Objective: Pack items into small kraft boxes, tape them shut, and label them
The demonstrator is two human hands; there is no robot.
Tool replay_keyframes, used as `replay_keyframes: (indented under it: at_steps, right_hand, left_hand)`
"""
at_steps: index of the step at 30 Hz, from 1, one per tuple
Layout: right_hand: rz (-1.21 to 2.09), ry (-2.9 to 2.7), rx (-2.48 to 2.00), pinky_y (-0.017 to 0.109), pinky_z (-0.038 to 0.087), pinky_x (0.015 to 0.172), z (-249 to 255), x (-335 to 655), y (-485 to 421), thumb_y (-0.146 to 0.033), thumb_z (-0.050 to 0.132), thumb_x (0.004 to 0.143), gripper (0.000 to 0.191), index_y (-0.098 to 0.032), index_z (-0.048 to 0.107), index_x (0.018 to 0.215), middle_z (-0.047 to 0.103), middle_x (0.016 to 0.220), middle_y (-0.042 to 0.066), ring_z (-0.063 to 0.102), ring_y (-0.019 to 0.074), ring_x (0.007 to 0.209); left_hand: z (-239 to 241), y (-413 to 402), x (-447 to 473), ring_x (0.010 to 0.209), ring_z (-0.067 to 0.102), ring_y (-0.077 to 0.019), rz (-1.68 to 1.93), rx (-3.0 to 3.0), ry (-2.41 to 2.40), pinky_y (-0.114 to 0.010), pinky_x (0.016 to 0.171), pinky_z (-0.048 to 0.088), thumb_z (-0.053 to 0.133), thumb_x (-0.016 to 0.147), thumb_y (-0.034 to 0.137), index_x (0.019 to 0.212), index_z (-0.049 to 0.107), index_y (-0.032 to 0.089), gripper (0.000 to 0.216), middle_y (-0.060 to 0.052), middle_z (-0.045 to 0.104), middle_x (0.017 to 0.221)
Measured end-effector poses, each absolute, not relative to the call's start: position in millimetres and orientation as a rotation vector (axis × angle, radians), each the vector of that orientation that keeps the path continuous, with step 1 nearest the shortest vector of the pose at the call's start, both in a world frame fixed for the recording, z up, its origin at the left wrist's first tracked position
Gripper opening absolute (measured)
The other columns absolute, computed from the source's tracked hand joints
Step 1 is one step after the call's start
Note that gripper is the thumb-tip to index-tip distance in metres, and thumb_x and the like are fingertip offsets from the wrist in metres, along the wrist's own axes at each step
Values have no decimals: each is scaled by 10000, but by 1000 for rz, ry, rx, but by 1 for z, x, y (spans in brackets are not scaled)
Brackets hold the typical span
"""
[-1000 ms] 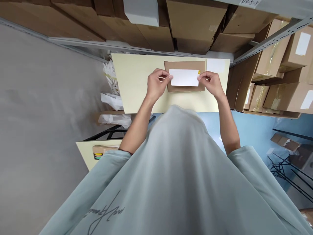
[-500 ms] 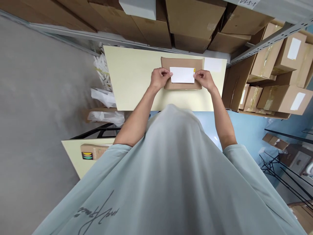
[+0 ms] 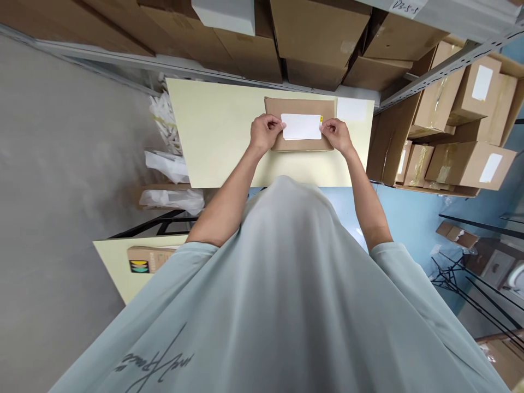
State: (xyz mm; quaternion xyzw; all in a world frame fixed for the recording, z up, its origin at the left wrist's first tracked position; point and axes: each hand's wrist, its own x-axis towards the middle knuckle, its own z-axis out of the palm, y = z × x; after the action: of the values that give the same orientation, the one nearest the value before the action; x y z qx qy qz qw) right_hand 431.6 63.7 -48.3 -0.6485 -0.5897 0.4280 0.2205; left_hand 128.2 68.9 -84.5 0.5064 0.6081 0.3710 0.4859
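Left hand (image 3: 264, 132) and right hand (image 3: 336, 134) are each pinching one end of one white label (image 3: 302, 126), which is lying over one brown parcel (image 3: 300, 107). That parcel is sitting near the pale desk's (image 3: 213, 136) far edge, with bare desktop stretching leftward. Cardboard boxes (image 3: 319, 33) are crowding the shelves beyond.

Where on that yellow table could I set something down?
The table is bare left of the brown parcel, up to the white bags, and along the near strip. Crowded: left hand and right hand hold a white label over the parcel; cardboard boxes fill the shelves.
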Motion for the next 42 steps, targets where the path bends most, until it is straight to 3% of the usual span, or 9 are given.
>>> replay_keyframes:
  at_steps: [11, 18, 24, 27, 30, 35, 38, 42]
  right_hand:
    - [1113, -1689, -1875, 455, 640, 1016, -42, 427, 60, -493, 782, 1043, 259, -250, 751, 960, 749, 1113, 87, 685, 231, 949]
    - [1048, -1669, -1929, 434, 643, 1034, -39, 418, 54, -425, 758, 1076, 214, -259, 738, 941, 745, 1113, 84, 685, 232, 970]
    - [1017, -1649, -1951, 429, 645, 1059, -38, 412, 52, -322, 732, 1070, 182, -249, 709, 905, 712, 1052, 54, 666, 213, 954]
    - [1003, -1642, -1956, 466, 637, 1095, -37, 409, 52, -340, 745, 1059, 171, -241, 715, 924, 684, 1016, 49, 669, 229, 981]
    - [999, -1632, -1962, 533, 620, 1137, -37, 406, 52, -390, 825, 1018, 191, -242, 724, 950, 670, 1003, 54, 677, 267, 1035]
    - [963, -1624, -2011, 619, 569, 1195, -42, 398, 53, -449, 987, 900, 373, -217, 706, 981, 694, 1101, 100, 685, 340, 1178]
    - [939, -1640, -2041, 631, 555, 1208, -51, 391, 57, -545, 954, 940, 421, -220, 693, 991, 709, 1130, 127, 682, 380, 1266]
    - [877, -1559, -2128, 605, 557, 1199, -63, 385, 63, -651, 814, 1046, 454, -230, 679, 943, 724, 1085, 137, 720, 365, 1238]
  left_hand:
    - [-90, 67, 130, 800, 648, -243, 934, 1284, 1515, -466, 870, 604, 950, 785, 580, 756, 707, 294, 376, -57, 732, 887]
    - [-81, 63, 134, 901, 668, -183, 851, 1318, 1577, -466, 1051, 528, 927, 915, 539, 781, 666, 263, 403, 2, 696, 834]
    - [-67, 62, 139, 948, 638, -162, 735, 1387, 1611, -453, 1088, 456, 806, 1058, 656, 746, 531, 270, 567, 31, 513, 707]
    - [-60, 61, 143, 985, 626, -152, 712, 1408, 1651, -436, 1106, 444, 801, 1062, 653, 763, 526, 262, 564, 27, 516, 727]
    - [-56, 57, 148, 1034, 664, -202, 841, 1428, 1630, -464, 1117, 483, 891, 971, 609, 781, 539, 271, 524, -1, 630, 800]
    - [-59, 52, 155, 1395, 631, -366, 892, 1416, 1623, -546, 1193, 507, 1065, 760, 621, 860, 550, 271, 631, -99, 736, 1066]
    - [-63, 51, 160, 1467, 592, -473, 898, 1404, 1648, -631, 1227, 507, 1118, 642, 637, 885, 560, 281, 705, -138, 735, 1146]
    - [-59, 52, 167, 1461, 625, -487, 951, 1370, 1655, -644, 1231, 523, 1086, 653, 711, 973, 599, 289, 719, -151, 755, 1193]
